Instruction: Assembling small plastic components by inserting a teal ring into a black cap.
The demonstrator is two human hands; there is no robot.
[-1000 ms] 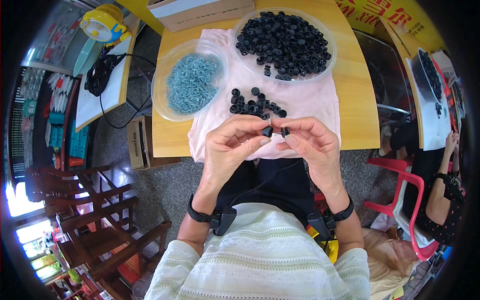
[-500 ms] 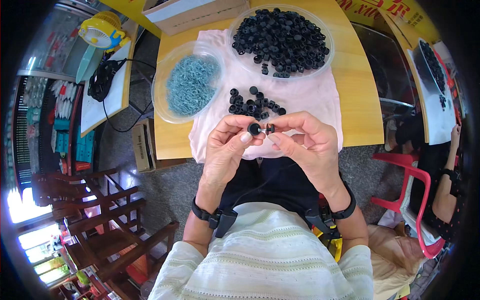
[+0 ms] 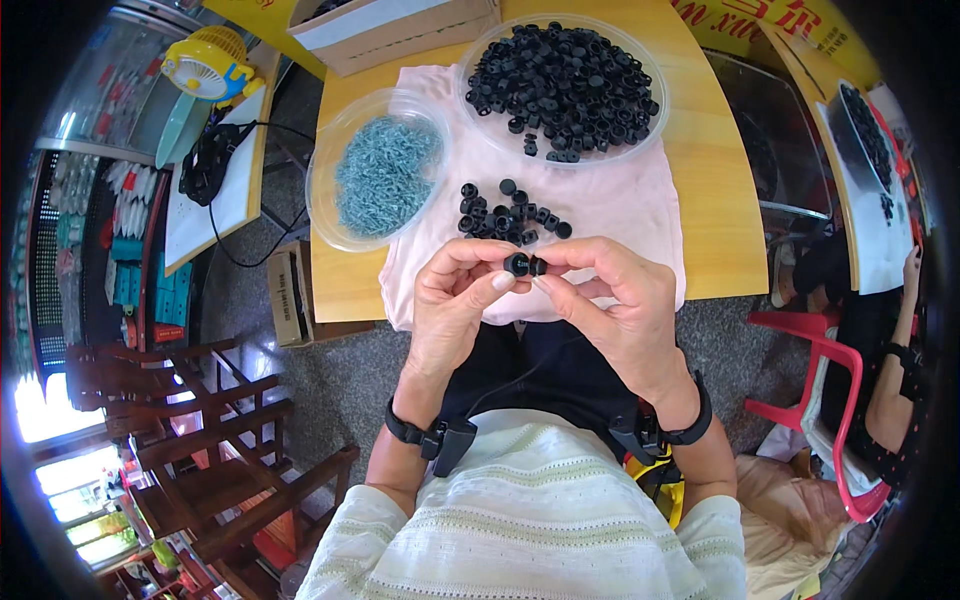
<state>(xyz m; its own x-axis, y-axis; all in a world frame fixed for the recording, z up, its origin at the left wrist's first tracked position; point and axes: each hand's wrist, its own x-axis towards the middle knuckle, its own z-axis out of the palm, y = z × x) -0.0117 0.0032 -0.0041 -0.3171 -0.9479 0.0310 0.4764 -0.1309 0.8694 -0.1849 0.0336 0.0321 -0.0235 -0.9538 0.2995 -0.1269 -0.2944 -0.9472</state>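
Between the thumb and fingers of my left hand (image 3: 455,300) is a round black plastic cap (image 3: 516,264). My right hand (image 3: 615,300) pinches a smaller black plastic piece (image 3: 538,266) against it, and the two parts nearly meet end to end. A small pale screw end seems to show between them, too small to make out well. Just beyond my fingers, a loose group of black plastic caps (image 3: 500,215) lies on the pink cloth (image 3: 610,205).
Left of the cloth, a clear tub holds many grey-blue screws (image 3: 385,175). A large clear tub of black caps (image 3: 560,85) stands farther back, beside a cardboard box (image 3: 395,35). At the right, another person's arm (image 3: 890,400) is near a red chair (image 3: 840,370).
The two black parts have come closer together, hiding most of the metal screw that showed between them. Both hands keep their pinch.
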